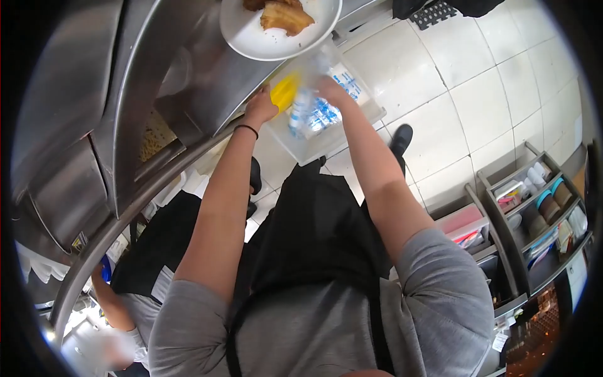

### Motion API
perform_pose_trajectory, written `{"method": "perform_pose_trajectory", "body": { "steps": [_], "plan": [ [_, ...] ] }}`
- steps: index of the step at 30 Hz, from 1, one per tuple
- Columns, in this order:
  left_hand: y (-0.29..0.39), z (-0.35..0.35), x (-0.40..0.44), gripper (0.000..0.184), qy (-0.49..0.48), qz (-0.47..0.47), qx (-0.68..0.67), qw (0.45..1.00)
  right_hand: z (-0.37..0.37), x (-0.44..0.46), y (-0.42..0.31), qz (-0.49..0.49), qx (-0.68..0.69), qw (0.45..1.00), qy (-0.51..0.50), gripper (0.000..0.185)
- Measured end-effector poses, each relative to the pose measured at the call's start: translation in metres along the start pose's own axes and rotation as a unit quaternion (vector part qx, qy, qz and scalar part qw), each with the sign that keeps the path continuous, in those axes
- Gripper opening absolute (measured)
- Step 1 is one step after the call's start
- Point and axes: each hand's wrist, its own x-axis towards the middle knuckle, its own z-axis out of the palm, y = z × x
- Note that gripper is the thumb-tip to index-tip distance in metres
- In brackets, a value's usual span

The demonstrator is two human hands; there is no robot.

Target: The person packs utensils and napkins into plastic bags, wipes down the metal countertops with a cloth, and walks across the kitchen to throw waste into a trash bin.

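My left hand (pixel 261 107), with a dark band at its wrist, is closed on a yellow item (pixel 284 92) at the counter's edge. Beside it, my right hand (pixel 328 90) reaches over a translucent plastic bin (pixel 303 149); its fingers are smeared by motion. Clear packets with blue print (pixel 321 113) lie in the bin, and some near my hands are blurred. A white plate (pixel 242 38) with browned pieces of food (pixel 287 17) sits just above the bin.
A steel counter (pixel 217 85) with a rail curves along the left. Another person in a black apron (pixel 166 242) stands at the lower left. Drawers with containers and small items (pixel 534 210) are at the right, beside the white tiled floor (pixel 433 113).
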Motion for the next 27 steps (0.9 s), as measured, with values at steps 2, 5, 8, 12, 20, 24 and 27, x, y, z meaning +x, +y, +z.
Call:
{"method": "perform_pose_trajectory", "body": {
  "steps": [2,5,8,12,20,24,27],
  "plan": [
    [-0.005,0.004,0.003,0.067,0.029,0.013,-0.002,0.999,-0.054,0.027,-0.041,0.377,0.564,0.735,0.005,0.024],
    [-0.003,0.004,0.004,0.067,0.036,0.009,0.019,0.999,-0.034,0.001,-0.017,0.392,0.154,0.887,-0.190,0.028],
    [0.003,-0.003,-0.003,0.068,0.023,-0.003,0.015,1.000,-0.013,-0.022,-0.045,0.456,0.032,0.875,-0.159,0.025],
    [0.001,0.000,0.001,0.068,0.019,0.006,0.017,1.000,0.082,-0.070,-0.027,0.342,0.012,0.915,-0.214,0.020],
    [0.003,-0.003,0.001,0.068,0.002,0.005,0.026,1.000,0.039,-0.034,-0.036,0.698,0.095,0.614,0.355,0.045],
    [-0.001,0.000,0.002,0.067,0.035,0.025,0.021,0.999,0.037,-0.044,0.009,0.720,0.372,0.482,0.333,0.041],
    [0.001,0.000,0.001,0.066,0.022,0.019,0.017,0.999,0.015,-0.040,-0.008,0.689,0.425,0.482,0.334,0.039]
  ]
}}
